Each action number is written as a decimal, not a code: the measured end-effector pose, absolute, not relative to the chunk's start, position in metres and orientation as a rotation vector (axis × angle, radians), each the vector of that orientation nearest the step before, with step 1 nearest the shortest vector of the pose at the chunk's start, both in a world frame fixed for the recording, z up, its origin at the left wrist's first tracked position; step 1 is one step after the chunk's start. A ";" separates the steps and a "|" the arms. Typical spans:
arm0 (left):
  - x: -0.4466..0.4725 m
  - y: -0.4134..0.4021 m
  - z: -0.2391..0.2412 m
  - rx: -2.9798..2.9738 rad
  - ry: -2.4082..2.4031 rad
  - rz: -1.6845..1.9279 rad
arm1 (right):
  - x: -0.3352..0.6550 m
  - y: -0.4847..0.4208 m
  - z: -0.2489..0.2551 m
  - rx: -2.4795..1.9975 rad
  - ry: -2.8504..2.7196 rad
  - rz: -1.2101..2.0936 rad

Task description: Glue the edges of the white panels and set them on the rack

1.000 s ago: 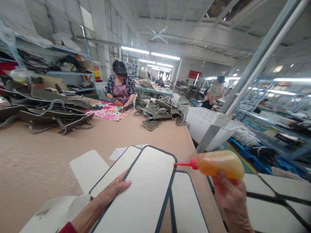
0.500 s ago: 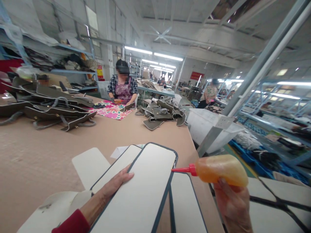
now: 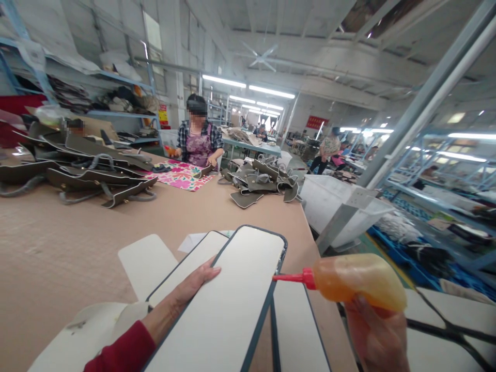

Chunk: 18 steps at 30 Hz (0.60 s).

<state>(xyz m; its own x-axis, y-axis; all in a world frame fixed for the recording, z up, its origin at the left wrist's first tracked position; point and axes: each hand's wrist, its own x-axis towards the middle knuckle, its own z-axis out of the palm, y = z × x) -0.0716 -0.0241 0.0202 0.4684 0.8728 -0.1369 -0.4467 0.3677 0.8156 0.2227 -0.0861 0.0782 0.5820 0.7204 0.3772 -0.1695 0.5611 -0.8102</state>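
1. Near the front edge of the tan worktable (image 3: 77, 243): white rounded panel with dark border (image 3: 236, 305), lying atop similar panels (image 3: 298, 330).
2. Left hand (image 3: 194, 283) flat on its left side, fingers extended, gripping nothing.
3. Right hand (image 3: 377, 336) closed around soft amber squeeze bottle (image 3: 356, 281); red nozzle (image 3: 290, 278) at the panel's right border.
4. Best done, likely: press panel steady, squeeze gently, trace the dark border only.

Showing bright, even light from ceiling fluorescent tubes (image 3: 271, 92); glaring white on tubes at far right. Casting only faint, soft shadows on table (image 3: 58, 248). Glowing through translucent orange bottle (image 3: 356, 281). Bending straight lines strongly toward edges, wide-angle. Blurring slightly in distant background and right margin.
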 end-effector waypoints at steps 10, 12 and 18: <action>-0.073 -0.017 0.017 0.800 0.536 0.913 | 0.215 -0.091 0.081 -0.826 -0.702 0.613; -0.073 -0.016 0.016 0.798 0.524 0.916 | 0.216 -0.092 0.080 -0.834 -0.678 0.620; -0.070 -0.016 0.019 0.771 0.515 0.938 | 0.216 -0.095 0.078 -0.844 -0.704 0.621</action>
<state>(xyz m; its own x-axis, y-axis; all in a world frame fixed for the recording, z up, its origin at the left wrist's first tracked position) -0.0703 -0.0157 0.0187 0.5056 0.8602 -0.0658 -0.5178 0.3636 0.7743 0.2160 -0.0948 0.0782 0.6147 0.7286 0.3023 -0.2089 0.5199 -0.8283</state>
